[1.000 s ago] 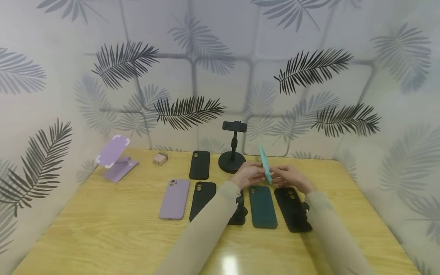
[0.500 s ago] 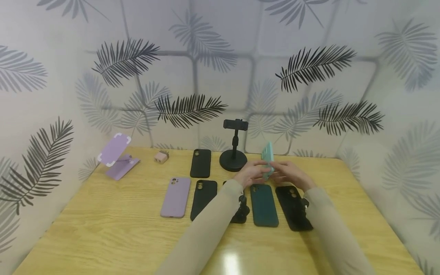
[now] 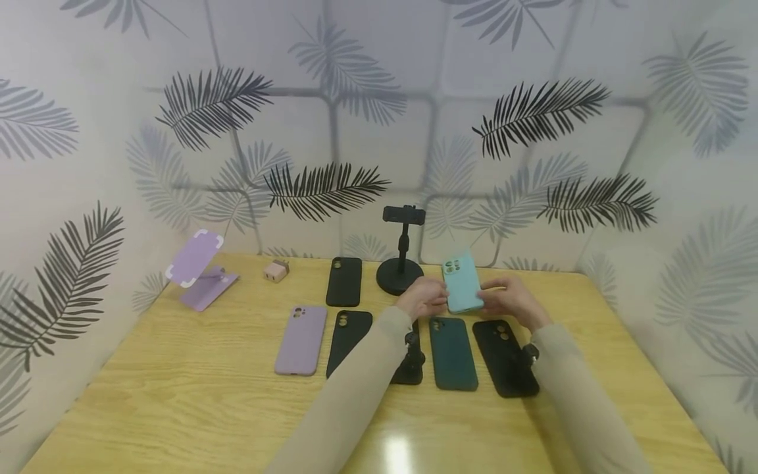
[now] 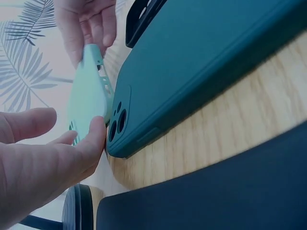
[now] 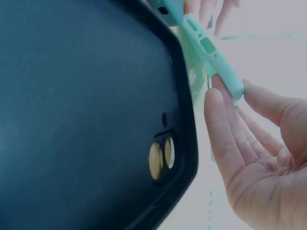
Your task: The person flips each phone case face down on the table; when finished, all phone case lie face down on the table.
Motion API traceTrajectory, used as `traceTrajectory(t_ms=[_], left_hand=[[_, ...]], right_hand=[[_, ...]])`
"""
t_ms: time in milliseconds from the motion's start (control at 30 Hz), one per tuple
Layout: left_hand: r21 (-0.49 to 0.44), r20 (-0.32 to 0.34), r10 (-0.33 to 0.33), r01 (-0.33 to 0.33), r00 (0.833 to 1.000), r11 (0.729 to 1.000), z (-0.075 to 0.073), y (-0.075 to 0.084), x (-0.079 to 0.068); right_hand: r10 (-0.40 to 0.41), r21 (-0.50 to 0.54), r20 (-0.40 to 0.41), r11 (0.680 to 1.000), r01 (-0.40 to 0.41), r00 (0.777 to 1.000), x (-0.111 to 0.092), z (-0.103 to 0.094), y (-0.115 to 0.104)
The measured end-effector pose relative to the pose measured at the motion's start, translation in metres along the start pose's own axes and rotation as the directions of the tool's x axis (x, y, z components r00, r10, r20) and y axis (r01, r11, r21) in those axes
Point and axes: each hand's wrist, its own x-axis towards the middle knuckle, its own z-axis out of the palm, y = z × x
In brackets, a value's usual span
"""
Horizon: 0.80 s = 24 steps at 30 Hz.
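Observation:
A mint-green phone case (image 3: 462, 283) is tilted at the back of the table, its camera cutouts toward me. My left hand (image 3: 423, 297) holds its left edge; in the left wrist view the fingers (image 4: 91, 139) lie against the mint case (image 4: 87, 91). My right hand (image 3: 512, 301) pinches the lower right corner, and the right wrist view has the thumb (image 5: 266, 101) and fingers on either side of the case's end (image 5: 216, 57). Below the hands lie a dark green phone case (image 3: 453, 354) and a black phone case (image 3: 505, 359). My left forearm partly covers another black case (image 3: 408, 372).
A black phone stand (image 3: 400, 276) stands behind my left hand. Leftward lie two black cases (image 3: 344, 282), a lilac case (image 3: 301, 340), a pink charger plug (image 3: 276, 270) and a lilac folding stand (image 3: 201, 270). A patterned wall borders the wooden table (image 3: 177, 395).
The mint case has turned from edge-on to showing its back with the camera cutouts. My hands have moved slightly apart, to its left edge and lower right corner.

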Motion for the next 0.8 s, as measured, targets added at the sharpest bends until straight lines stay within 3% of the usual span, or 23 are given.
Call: traceTrajectory(t_ms=[233,500,800], left_hand=[[-0.074,-0.007,-0.015,0.014,1.000,0.997,-0.003,0.000,-0.002],[-0.049,-0.020,-0.009,0.008,1.000,0.999,-0.004,0.002,-0.003],[0.021,-0.014,0.028,-0.028,1.000,0.999,-0.006,-0.001,-0.012]], right_hand=[[0.023,-0.080,-0.010,0.996,-0.024,1.000,0.000,0.000,0.005],[0.055,-0.136,0.026,0.989,-0.051,0.998,0.001,-0.002,0.008],[0.012,-0.149,0.084,0.989,0.000,0.996,-0.008,-0.007,0.012]])
